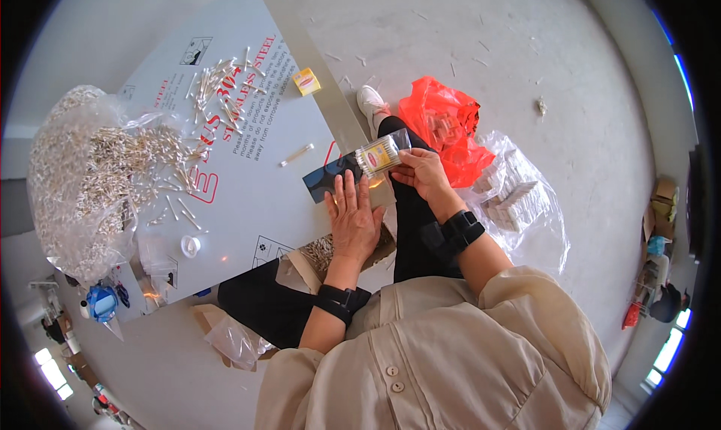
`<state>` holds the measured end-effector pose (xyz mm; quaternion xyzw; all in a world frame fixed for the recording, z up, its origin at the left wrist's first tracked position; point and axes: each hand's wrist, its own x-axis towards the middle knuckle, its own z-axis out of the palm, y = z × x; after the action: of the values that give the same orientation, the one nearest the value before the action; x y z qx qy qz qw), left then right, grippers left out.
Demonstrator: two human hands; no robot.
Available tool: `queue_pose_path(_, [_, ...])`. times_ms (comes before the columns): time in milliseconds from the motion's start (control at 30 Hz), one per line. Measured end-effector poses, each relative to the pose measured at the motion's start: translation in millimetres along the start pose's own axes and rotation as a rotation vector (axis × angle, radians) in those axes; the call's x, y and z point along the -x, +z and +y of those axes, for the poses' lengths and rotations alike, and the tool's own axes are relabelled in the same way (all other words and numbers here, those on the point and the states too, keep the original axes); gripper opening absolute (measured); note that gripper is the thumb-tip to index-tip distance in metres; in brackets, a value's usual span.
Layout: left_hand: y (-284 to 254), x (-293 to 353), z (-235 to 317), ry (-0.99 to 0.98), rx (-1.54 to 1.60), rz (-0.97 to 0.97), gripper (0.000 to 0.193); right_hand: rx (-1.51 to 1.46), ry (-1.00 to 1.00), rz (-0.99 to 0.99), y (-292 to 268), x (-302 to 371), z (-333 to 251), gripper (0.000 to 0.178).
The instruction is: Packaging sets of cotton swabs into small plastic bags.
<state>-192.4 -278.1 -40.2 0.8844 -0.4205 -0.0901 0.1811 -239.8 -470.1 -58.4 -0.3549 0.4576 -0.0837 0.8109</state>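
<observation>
A clear packet of cotton swabs (378,155) with a yellow label lies at the table's right edge. My right hand (426,176) pinches its right end between thumb and fingers. Under the packet's left side is a dark glossy strip (323,181). My left hand (354,226) rests on that strip with its fingers stretched out, the fingertips close to the packet. Farther left on the table lies a small bundle of cotton swabs (297,155). A stack of small yellow labels (306,81) sits near the far right edge of the table.
Loose cotton swabs (124,159) spill from a big clear bag (64,205) at the table's left. Near them stands a small white round container (191,246). A cardboard box of swabs (300,268) is below my left hand. Red (458,156) and clear plastic bags (552,231) lie at right.
</observation>
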Motion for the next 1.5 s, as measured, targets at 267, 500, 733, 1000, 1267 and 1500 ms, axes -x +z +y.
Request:
queue_pose_path(267, [-11.7,-10.9,-5.2,-0.032,0.009,0.052,0.078,0.232,-0.107,0.110,27.5,-10.2,-12.8,0.030])
queue_pose_path(500, [17.8,-54.9,-2.6,0.040,0.750,0.334,0.076,0.305,-0.438,0.098,37.1,-39.8,12.3,0.038])
queue_pose_path(733, [24.7,-73.4,12.2,-0.104,1.052,0.367,0.079,0.165,-0.414,0.056,37.0,-44.7,24.8,0.037])
queue_pose_path(1000, [34.5,-75.9,16.8,0.053,0.809,0.437,0.069,0.124,-0.486,-0.039,27.9,-49.4,30.7,0.029])
queue_pose_path(1267, [17.8,-56.3,-8.2,-0.077,0.813,0.538,0.067,0.419,-0.603,0.117,15.6,-53.9,13.4,0.030])
queue_pose_path(1500, [-17.0,-17.4,-149.5,-0.366,0.699,0.840,0.041,0.967,-1.172,0.089,47.0,9.9,-7.3,0.017])
